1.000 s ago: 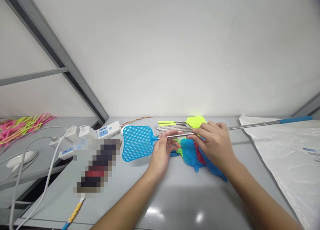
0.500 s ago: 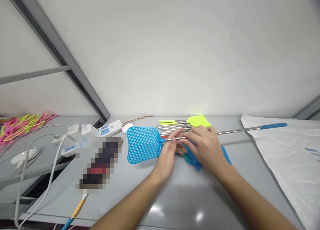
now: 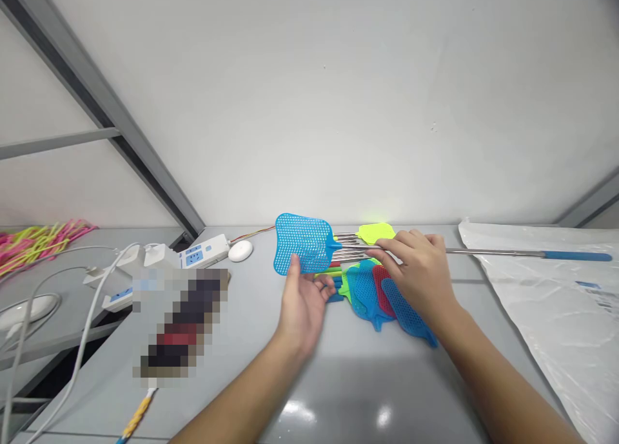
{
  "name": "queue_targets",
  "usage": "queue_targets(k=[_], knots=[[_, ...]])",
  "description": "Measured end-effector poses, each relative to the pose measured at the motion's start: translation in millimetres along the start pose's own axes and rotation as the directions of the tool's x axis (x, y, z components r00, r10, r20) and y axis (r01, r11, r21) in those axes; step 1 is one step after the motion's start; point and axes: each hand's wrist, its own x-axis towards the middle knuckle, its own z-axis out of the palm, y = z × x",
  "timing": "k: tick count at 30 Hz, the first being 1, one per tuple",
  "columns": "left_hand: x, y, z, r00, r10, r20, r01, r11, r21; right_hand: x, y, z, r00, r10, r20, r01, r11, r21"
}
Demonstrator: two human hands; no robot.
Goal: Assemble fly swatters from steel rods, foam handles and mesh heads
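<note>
The right hand [image 3: 418,273] was closed around the steel rod of a blue fly swatter [image 3: 303,243], gripping it just behind the mesh head. The rod ran out to the right, low over the grey table [image 3: 338,386], and ended in a blue handle [image 3: 575,256] above a clear plastic sheet [image 3: 546,302]. The mesh head stood lifted off the table, tilted toward the wall.

The left hand [image 3: 302,302] was open and held nothing — palm turned inward, its fingertips at the lower edge of the mesh head; whether they touched it could not be told.

Under the right hand lay a loose pile of swatter heads [image 3: 382,296] in blue, red and green, flat on the table. Behind them lay a bundle of bare steel rods [image 3: 348,239] and a yellow-green swatter head [image 3: 374,232].

To the left were a white power strip [image 3: 200,254], a small white round device [image 3: 240,250] and white cables [image 3: 77,302]. Pink and yellow plastic pieces [image 3: 39,244] lay heaped at the far left — too small to identify.
</note>
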Motion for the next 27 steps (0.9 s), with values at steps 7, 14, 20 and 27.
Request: queue_targets(k=[7,14,20,27], knots=[[14,17,-13,0.987,0.102,-0.125,-0.085,0.987,0.138,-1,6,-1,0.999,-0.040,0.025,0.040,0.999,-0.016],[11,7,-18,0.993,0.076,-0.091,-0.041,0.938,0.344,0,14,-6,0.994,-0.100,0.051,0.102,0.994,-0.037],[10,11,-11,0.996,0.091,-0.025,-0.080,0.953,0.292,2,8,-8,0.996,-0.089,0.020,0.090,0.995,-0.033],[8,23,-6,0.995,0.096,0.030,-0.099,0.988,0.115,2,-2,-12,0.999,-0.028,-0.025,0.028,0.999,0.021]])
